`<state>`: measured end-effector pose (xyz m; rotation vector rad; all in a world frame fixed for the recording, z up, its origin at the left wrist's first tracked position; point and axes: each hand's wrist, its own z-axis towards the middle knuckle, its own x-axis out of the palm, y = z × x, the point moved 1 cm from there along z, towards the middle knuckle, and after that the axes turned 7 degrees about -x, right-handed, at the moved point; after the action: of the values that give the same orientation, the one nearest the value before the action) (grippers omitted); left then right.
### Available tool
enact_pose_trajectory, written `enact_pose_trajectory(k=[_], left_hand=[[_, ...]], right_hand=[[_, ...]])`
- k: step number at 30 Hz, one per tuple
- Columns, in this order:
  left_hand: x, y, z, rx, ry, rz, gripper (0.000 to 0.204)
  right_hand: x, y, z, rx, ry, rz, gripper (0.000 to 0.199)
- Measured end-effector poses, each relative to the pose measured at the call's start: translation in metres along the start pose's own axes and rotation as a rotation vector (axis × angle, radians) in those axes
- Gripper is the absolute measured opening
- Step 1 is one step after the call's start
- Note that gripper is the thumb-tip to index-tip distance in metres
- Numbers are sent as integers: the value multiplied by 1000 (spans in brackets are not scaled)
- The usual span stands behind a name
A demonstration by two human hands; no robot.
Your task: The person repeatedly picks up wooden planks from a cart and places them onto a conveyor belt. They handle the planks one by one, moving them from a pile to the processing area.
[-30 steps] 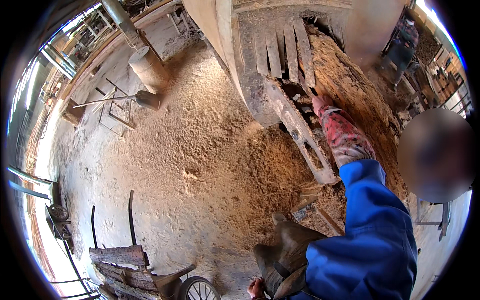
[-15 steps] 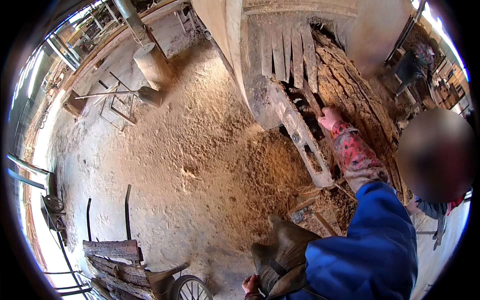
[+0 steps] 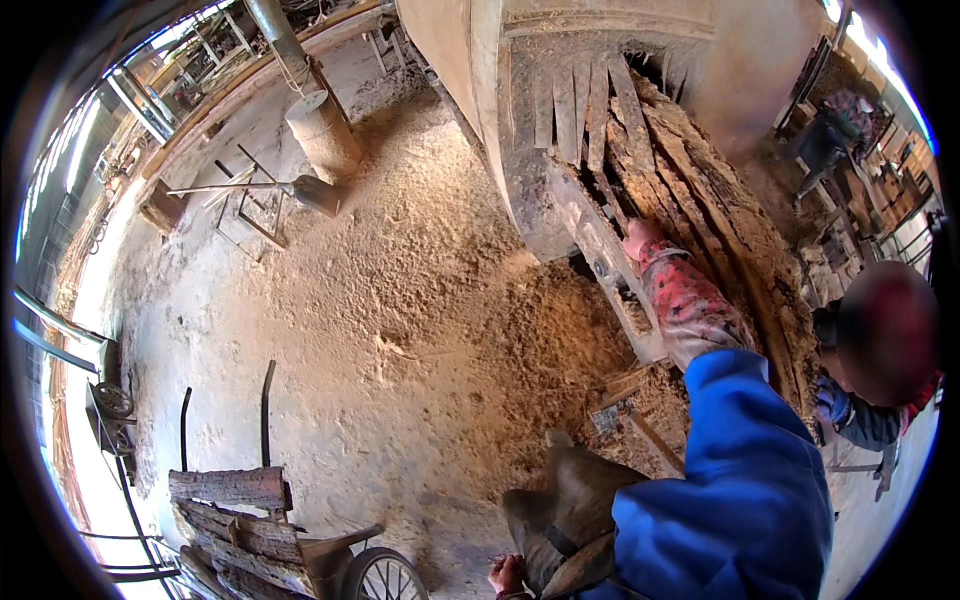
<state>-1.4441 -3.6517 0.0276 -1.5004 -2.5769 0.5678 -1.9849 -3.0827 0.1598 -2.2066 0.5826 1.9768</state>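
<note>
My right hand (image 3: 640, 237), reaching forward in a blue sleeve and red patterned cuff, is closed on a narrow wood strip (image 3: 612, 200) beside the metal side rail (image 3: 610, 262) of a machine. Right of it, long bark-covered wood slabs (image 3: 715, 190) lie on the machine bed with dark gaps between them. Their far ends go under hanging metal slats (image 3: 567, 110) and are hidden there. Low by my leg hangs my left hand (image 3: 507, 573), fingers curled; whether it holds anything is hidden.
At the right, another person (image 3: 865, 410) leans beside the slabs. Sawdust (image 3: 430, 260) covers the floor left of the machine. A wheeled cart (image 3: 235, 530) loaded with bark slabs stands at the lower left. A shovel (image 3: 317, 195) lies by a round post base (image 3: 325, 135).
My right hand has shifted left, closer to the metal rail. The slabs now show wider gaps between them, and one hanging slat has swung. The other person has bent lower.
</note>
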Motion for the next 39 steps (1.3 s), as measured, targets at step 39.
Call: enact_pose_trajectory(k=[39], left_hand=[[-126,5,11,285,351,273,25]], right_hand=[[53,28,-632,-173,-50,546,33]])
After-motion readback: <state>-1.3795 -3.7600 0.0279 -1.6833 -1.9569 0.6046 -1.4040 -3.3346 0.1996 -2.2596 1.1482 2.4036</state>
